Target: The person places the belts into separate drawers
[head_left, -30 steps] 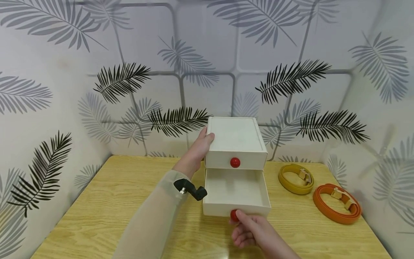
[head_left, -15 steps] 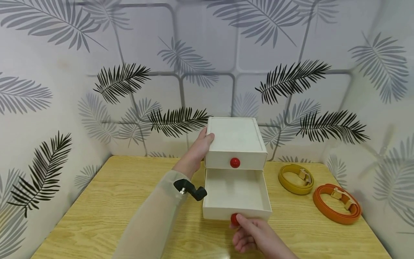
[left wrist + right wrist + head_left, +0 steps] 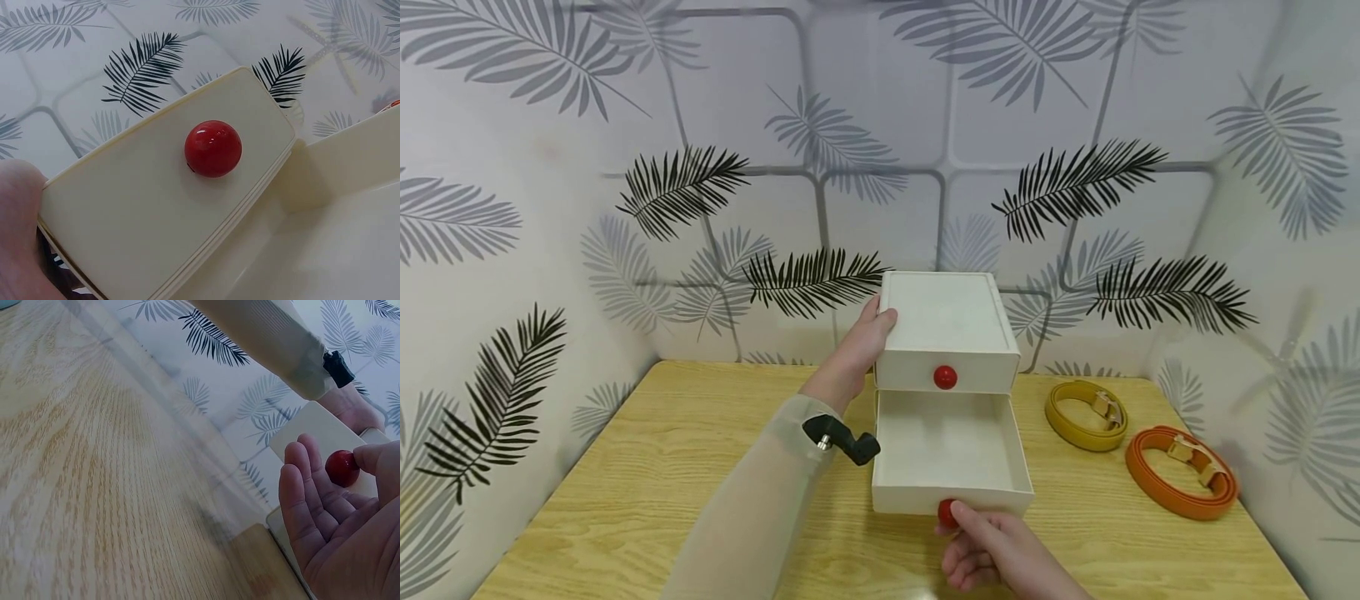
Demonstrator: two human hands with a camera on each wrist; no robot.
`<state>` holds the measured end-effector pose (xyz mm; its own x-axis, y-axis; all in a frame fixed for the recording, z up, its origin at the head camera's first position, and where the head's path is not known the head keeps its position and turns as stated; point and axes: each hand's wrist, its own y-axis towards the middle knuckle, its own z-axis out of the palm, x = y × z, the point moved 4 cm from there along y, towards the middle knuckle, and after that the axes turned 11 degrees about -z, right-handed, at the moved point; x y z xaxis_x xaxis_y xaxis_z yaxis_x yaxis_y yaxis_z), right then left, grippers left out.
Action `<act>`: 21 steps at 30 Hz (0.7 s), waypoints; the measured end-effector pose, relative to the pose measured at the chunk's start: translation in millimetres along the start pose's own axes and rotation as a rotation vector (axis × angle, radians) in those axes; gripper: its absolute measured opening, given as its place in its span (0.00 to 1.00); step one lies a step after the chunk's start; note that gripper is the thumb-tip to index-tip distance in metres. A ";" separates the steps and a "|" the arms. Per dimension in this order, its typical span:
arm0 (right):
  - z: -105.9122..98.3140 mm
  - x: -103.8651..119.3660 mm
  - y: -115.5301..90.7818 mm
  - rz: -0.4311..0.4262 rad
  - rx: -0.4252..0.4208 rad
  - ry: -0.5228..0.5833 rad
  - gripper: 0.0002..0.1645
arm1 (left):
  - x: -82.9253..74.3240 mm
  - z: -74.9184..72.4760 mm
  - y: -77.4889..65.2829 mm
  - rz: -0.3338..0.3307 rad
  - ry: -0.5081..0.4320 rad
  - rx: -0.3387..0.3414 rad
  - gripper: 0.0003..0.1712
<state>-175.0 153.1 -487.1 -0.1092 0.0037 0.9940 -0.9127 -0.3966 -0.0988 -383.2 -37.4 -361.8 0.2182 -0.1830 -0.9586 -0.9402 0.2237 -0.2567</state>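
Observation:
A small white two-drawer cabinet (image 3: 946, 312) stands on the table. Its upper drawer (image 3: 910, 371) is closed and carries a red knob (image 3: 945, 377). The lower drawer (image 3: 951, 442) is pulled far out, and its inside shows bare. At the cabinet's left side, my left hand (image 3: 859, 346) holds it, thumb over the top edge; its other fingers are mostly hidden. My right hand (image 3: 996, 546) pinches the lower red knob (image 3: 947, 512) with thumb and forefinger, palm turned inward. In the right wrist view the thumb lies against a red knob (image 3: 342, 469) while several fingers extend beside it.
Right of the cabinet lie a coiled mustard-yellow belt (image 3: 1060, 421) and, nearer, a coiled orange belt (image 3: 1157, 492), both with gold buckles. The wooden table (image 3: 647, 467) meets leaf-patterned walls (image 3: 880, 100) at the back and both sides.
The lower drawer has slid a little further out toward the person, with my right hand moving along on its knob. My left hand and the cabinet body have stayed in place.

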 end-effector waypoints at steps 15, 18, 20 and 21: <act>1.7 2.6 -1.4 -0.007 0.015 -0.003 0.38 | 1.6 -0.3 -0.4 0.003 0.004 0.000 0.39; 2.0 3.2 -1.7 -0.004 0.013 -0.001 0.37 | 2.0 -0.3 0.5 0.005 0.002 -0.001 0.39; 2.4 3.3 -1.6 -0.005 0.014 0.001 0.37 | 2.3 -0.2 0.9 0.005 0.003 -0.003 0.39; 2.5 3.2 -1.6 -0.007 0.013 0.001 0.37 | 2.4 -0.4 0.9 0.004 0.004 -0.003 0.38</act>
<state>-172.9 151.4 -483.6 -0.1035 0.0073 0.9946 -0.9080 -0.4089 -0.0915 -383.7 -37.9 -364.2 0.2135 -0.1864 -0.9590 -0.9419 0.2212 -0.2527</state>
